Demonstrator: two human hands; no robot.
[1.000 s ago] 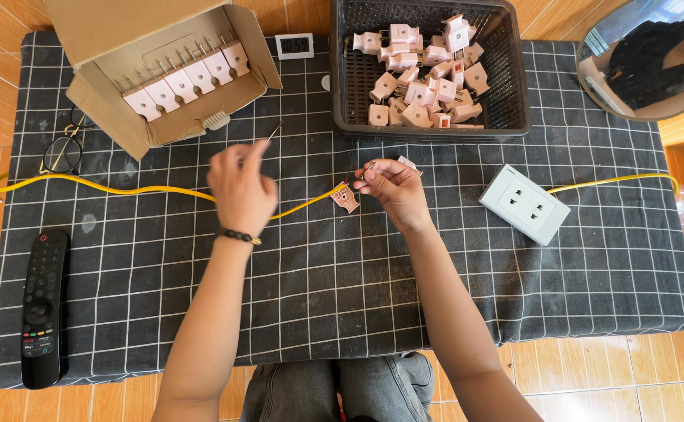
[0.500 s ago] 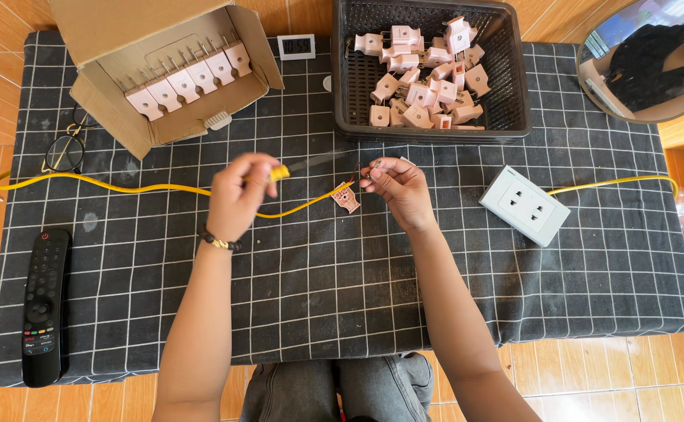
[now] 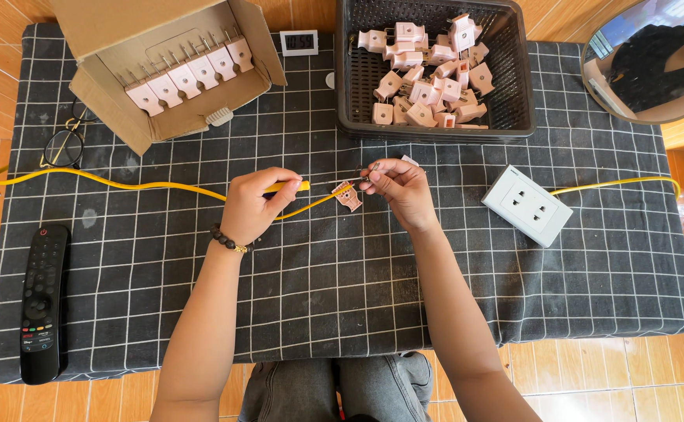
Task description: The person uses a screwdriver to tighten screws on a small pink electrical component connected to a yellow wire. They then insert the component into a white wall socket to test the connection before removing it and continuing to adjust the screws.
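My left hand [image 3: 254,205] is closed round a yellow-handled screwdriver [image 3: 291,187], fingers wrapped on the grip w/ the thin shaft pointing right toward my right hand [image 3: 400,191]. Right fingers are pinched together on a small metal part, prob. a plug prong or screw, too small to tell which, held just above the counter [image 3: 342,281]. A pink plug half [image 3: 348,195] lies on the cloth betw. both hands, touching the yellow cable [image 3: 123,184] that runs from the far left edge across to there. To do this bit well I'd judge: keep both wrists low on the cloth for steadiness, bring the tip straight in line w/ the part, not at an angle, and keep the pinch firm so the part doesn't spin or drop into the grid pattern, where it'd be hard to spot. Around: black basket [image 3: 514,94] of loose pink plugs far centre-right, cardboard box [image 3: 115,125] w/ a neat row of finished plugs far left, small digital clock [image 3: 299,42] betw. them. White wall socket [image 3: 527,205] sits right of my right hand, its own yellow lead going off right. Glasses [image 3: 64,144] and a black remote [image 3: 42,301] are at the left, well apart. Nothing blocks the work spot; only the cable under my left hand could snag or tug the plug half.
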